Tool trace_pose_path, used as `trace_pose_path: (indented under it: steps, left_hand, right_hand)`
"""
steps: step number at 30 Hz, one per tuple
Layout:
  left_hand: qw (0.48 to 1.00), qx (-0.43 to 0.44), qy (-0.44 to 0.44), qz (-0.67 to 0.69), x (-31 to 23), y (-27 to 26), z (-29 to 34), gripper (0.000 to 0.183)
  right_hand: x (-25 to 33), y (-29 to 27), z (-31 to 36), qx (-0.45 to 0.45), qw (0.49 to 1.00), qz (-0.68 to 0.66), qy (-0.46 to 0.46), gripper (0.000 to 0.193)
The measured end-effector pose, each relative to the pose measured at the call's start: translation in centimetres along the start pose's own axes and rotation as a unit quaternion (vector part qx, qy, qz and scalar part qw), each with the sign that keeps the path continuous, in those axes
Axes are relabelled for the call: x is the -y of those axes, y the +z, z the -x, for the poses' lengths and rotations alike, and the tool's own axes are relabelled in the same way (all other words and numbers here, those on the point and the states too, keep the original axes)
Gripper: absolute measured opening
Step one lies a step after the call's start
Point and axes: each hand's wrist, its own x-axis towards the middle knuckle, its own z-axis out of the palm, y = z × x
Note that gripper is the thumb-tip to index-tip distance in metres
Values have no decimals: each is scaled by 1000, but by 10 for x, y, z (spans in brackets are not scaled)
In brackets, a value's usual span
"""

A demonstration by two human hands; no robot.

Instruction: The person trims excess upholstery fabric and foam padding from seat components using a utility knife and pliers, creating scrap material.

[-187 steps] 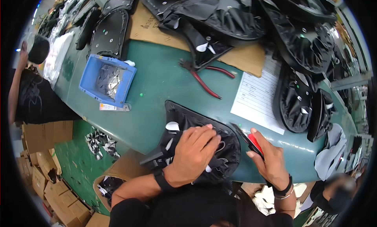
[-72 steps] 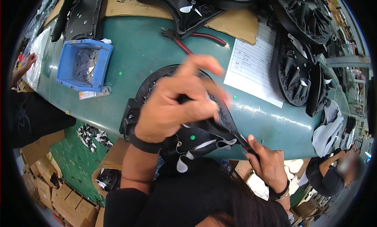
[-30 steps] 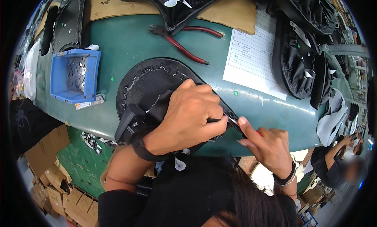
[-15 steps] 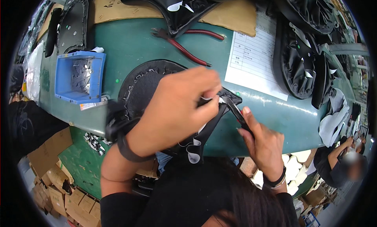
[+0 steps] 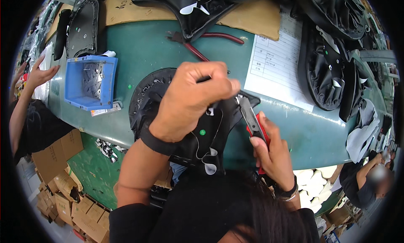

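A black upholstered piece with a gathered, stapled rim lies on the table in front of me. My left hand is closed over it, pinching its black covering near the pointed right end; the fingertips are partly hidden. My right hand grips a red utility knife. Its broad metal blade is out, the tip touching or almost touching the piece's edge beside my left fingers. A thin white curled strip hangs at the near side of the piece.
Red-handled pliers lie beyond the piece. At left stands a blue bin of metal parts, with a co-worker's hand beyond it. A printed sheet and more black pieces are at right; cardboard lies behind.
My left hand has turned and shifted a little, and the knife now shows more of its blade and handle. A co-worker's raised hand has appeared at the left.
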Motion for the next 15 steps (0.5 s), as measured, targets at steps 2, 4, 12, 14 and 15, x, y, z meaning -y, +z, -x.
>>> trace_pose_path:
  steps: [2,4,12,14,15]
  left_hand:
    - [1000,10,-1,8,-1,-7,-4,34]
    - [999,25,-25,18,-5,-8,-6,35]
    - [993,-24,19,110,-4,-21,-5,33]
    - [970,-8,90,224,-2,-24,-2,33]
    - [948,88,146,270,-5,-33,-3,33]
  right_hand:
    - [5,0,-1,71,978,-131,149,51]
    - [0,1,-5,92,935,-281,198,50]
    - [-6,3,7,218,974,-35,-50,49]
    - [-8,-10,13,225,973,-30,-37,48]
    - [-11,-20,15,261,961,46,-82,46]
